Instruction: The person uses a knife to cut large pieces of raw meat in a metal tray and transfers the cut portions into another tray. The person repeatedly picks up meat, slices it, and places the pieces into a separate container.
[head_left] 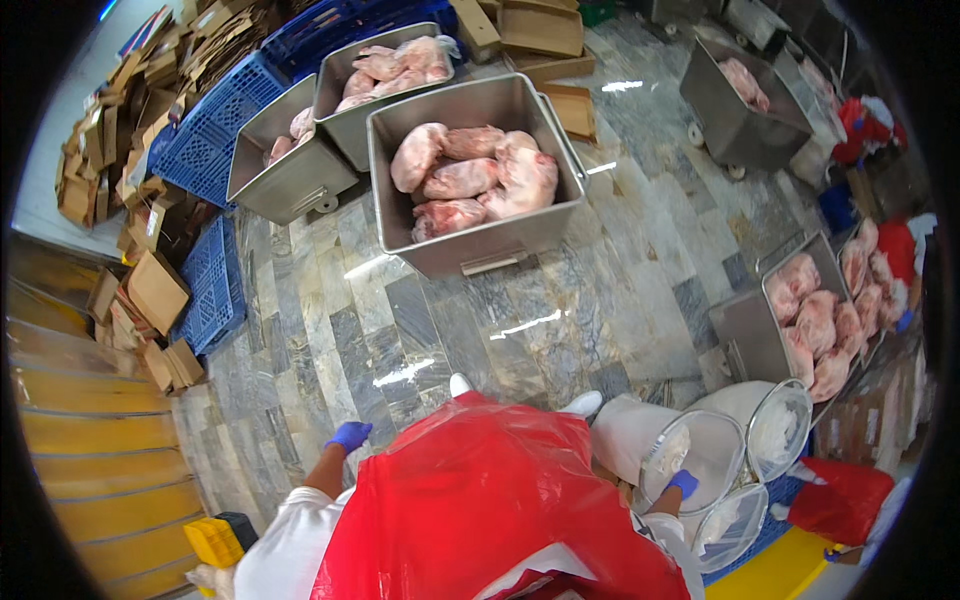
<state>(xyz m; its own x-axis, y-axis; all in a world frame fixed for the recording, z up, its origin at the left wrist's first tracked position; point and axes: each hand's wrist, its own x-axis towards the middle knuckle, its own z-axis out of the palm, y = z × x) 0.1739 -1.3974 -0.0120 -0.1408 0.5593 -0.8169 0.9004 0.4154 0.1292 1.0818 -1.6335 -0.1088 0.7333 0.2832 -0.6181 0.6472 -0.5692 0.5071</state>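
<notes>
right hand (683, 484) grips the rim of a clear plastic tub (700, 455) to steady it, left hand (348, 436) hangs empty, fingers loosely curled, beside the red apron (470, 500).

Glossy red plastic apron (480, 490), matt steel bin (470, 240), polished stone floor (330, 340), clear plastic bag (700, 460).

A grey marble-tiled floor (330, 330) gleams with streaks of overhead light. Flattened cardboard boxes (150, 110) and blue plastic pallets (215, 135) pile along its far left edge, beside yellow-brown wooden planks (90, 450). Steel wheeled bins (490, 245) stand about.
</notes>
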